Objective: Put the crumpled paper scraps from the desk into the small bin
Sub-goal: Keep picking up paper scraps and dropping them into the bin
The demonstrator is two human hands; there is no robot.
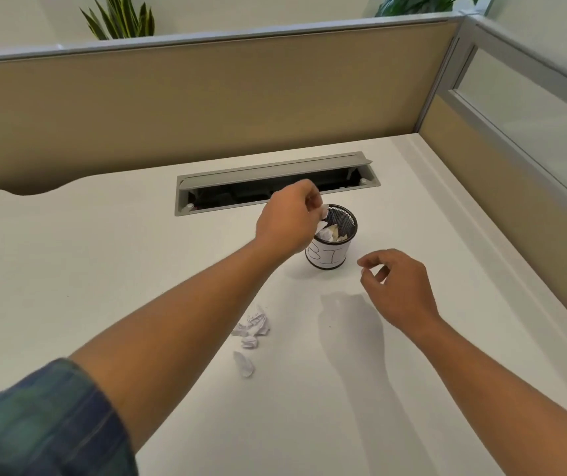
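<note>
A small black mesh bin (347, 224) with a white paper label stands on the white desk, with crumpled paper inside it. My left hand (287, 219) hovers over the bin's left rim, fingers pinched on a white paper scrap (324, 211). My right hand (397, 285) floats above the desk just right of the bin, fingers loosely curled and apart, holding nothing. Three crumpled paper scraps lie on the desk under my left forearm: a larger one (256, 324), a small one (249, 342) and another (245, 365) nearer to me.
A grey cable tray (275, 173) with its lid propped open is set into the desk behind the bin. Beige partition walls (206, 104) close the desk at the back and right. Plant leaves show above the back partition.
</note>
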